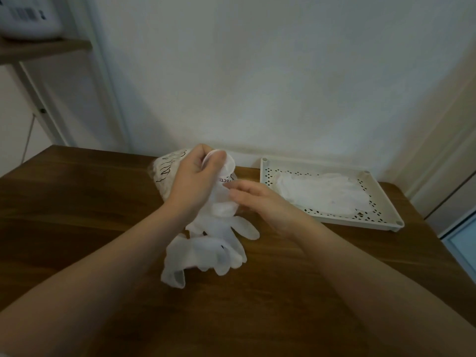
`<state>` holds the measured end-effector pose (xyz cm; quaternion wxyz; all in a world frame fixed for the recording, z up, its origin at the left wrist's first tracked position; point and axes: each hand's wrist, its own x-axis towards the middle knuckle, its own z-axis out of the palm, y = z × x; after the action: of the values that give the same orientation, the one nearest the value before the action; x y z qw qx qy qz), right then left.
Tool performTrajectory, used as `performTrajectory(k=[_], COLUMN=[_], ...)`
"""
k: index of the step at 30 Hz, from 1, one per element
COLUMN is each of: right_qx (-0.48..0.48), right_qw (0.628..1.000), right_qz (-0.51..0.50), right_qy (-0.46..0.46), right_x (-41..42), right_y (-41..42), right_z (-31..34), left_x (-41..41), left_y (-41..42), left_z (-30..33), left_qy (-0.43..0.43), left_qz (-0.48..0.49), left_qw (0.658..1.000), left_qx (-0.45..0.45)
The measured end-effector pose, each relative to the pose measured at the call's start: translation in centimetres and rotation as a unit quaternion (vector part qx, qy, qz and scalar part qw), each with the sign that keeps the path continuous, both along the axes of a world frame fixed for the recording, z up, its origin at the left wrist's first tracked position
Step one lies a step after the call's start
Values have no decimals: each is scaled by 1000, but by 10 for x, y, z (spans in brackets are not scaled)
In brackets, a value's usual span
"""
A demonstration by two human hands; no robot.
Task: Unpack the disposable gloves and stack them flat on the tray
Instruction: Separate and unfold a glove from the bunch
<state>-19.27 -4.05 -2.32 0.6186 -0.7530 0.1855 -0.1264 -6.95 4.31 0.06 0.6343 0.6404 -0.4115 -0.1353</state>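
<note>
At the wooden desk (77,202), my left hand (195,176) is raised, its fingers (206,161) curled and clamped on the rolled cuff of a translucent disposable glove (221,202), which hangs from that grip down toward the desk. Just behind those fingers lies the printed glove packet (167,166), partly hidden by the hand. Below the hanging glove, a loose heap of unpacked gloves (203,253) rests on the desk; I count at least two there, though the overlapping film makes an exact tally impossible.

My right hand (260,202) sits just beside the hanging glove, fingers (237,189) apart and relaxed, their tips at or nearly touching the film and holding nothing that I can see. Well to the right of those fingers stands one cream perforated tray (386,217), near the wall, with a flat stack of gloves (324,194) already lying in it; how many are in the stack I cannot tell.

I judge the step in hand to be freeing a single glove for the stack. To do it well, I would keep the cuff pinched with the left fingers, take the glove's finger end with the right, draw it taut so only one layer comes away, then lay it flat and square on the stack.

Count: two hands, one packet, one tray, one held glove.
</note>
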Motion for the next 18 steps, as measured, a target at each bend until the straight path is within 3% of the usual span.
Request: performTrajectory(k=[2,4,8,13,18], right_qx=[-92,-109,47,87,81], right_qw=[995,993,993,980,974], right_qz=[-27,-54,-103,-176,-211], right_qy=[4,-4,-42,-21,-5], right_x=[4,6,-4,-32,-64], right_y=[4,4,-7,-35,-54], right_z=[5,9,16,19,29], left_x=[-4,-10,-13,-12,-9], left_y=[-2,-3,-5,-18,-27], left_z=[0,0,0,3,0], left_qy=[-43,-57,-36,144,317], left_qz=[-29,-67,-39,-12,-110], left_qw=[999,996,998,988,941], left_qx=[9,13,19,55,31])
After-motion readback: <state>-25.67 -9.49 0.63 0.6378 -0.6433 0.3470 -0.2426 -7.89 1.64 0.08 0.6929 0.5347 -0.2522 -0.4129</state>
